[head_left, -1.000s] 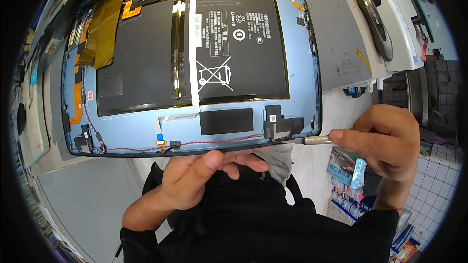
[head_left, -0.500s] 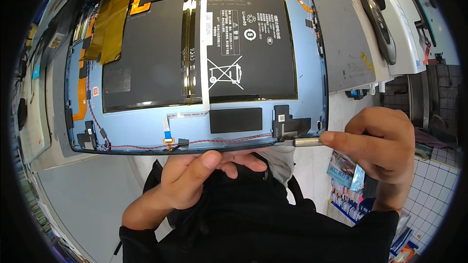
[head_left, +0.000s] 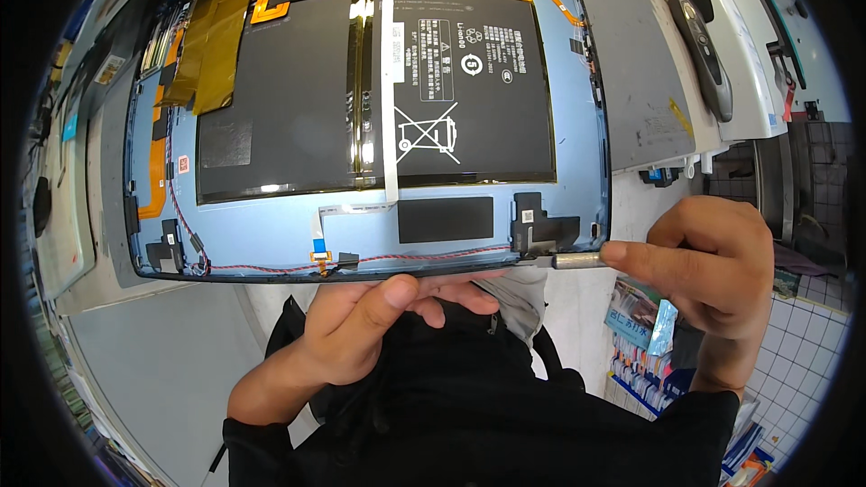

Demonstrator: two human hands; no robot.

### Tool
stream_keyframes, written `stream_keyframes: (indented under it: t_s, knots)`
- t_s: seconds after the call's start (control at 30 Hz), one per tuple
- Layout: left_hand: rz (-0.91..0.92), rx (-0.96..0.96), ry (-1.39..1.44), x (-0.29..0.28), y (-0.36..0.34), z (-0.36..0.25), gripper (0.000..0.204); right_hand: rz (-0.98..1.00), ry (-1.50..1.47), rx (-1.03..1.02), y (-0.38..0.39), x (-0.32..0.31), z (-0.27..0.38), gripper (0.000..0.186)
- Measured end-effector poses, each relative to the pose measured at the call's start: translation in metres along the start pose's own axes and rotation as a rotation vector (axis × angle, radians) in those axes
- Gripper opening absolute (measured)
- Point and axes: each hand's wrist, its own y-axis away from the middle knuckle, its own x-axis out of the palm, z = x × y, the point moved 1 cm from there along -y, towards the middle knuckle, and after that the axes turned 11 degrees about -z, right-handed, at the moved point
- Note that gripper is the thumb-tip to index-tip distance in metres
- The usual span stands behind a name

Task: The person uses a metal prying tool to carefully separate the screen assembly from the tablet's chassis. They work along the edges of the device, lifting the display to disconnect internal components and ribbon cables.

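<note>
An opened tablet housing [head_left: 262, 230], blue inside, rests its near edge in my left hand [head_left: 356, 329], thumb at the rim and fingers underneath. A large black battery [head_left: 289, 99] fills its middle, crossed by a white ribbon cable [head_left: 389, 81]. Pinched in my right hand [head_left: 708, 261] is a thin tool with a round metal handle [head_left: 577, 261] and a slim flat tip. That tip meets the near rim, just below a black module [head_left: 541, 233] in the right corner. Beside it runs a twisted red-and-black wire [head_left: 424, 257]. Amber film [head_left: 209, 54] lies at the far left.
Under and behind the housing is a grey work surface [head_left: 636, 90]. A dark grey handheld device [head_left: 699, 54] lies on a white item to the right. Lower right, a blue packet [head_left: 642, 316] sits above a rack of small packages. White grid tiles [head_left: 794, 370] show beyond.
The housing has shifted slightly right and its tilt has changed a little. My left hand and the tool have moved slightly right with it; both grips stay the same.
</note>
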Motion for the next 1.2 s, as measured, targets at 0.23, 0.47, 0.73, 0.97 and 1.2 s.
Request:
stream_keyframes:
  t_s: [0.23, 0.47, 0.73, 0.97, 1.2]
  knots:
    - [-0.004, -0.013, 0.006, 0.000, 0.000, -0.001, 0.073, -0.017, -0.028, -0.020, -0.007, 0.006, 0.002, 0.022]
    - [0.007, -0.013, 0.051, 0.000, -0.001, 0.001, 0.070, -0.013, -0.017, -0.005, -0.001, 0.004, 0.000, 0.023]
    - [-0.014, -0.018, 0.039, -0.004, 0.000, 0.000, 0.072, 0.007, -0.001, 0.001, -0.007, 0.004, 0.005, 0.021]
    - [-0.038, 0.005, 0.013, -0.011, 0.006, 0.000, 0.073, 0.028, 0.002, -0.018, -0.016, 0.009, 0.009, 0.020]
    - [-0.139, 0.072, -0.055, -0.021, 0.016, -0.006, 0.068, 0.002, -0.026, -0.027, -0.017, 0.012, 0.008, 0.020]
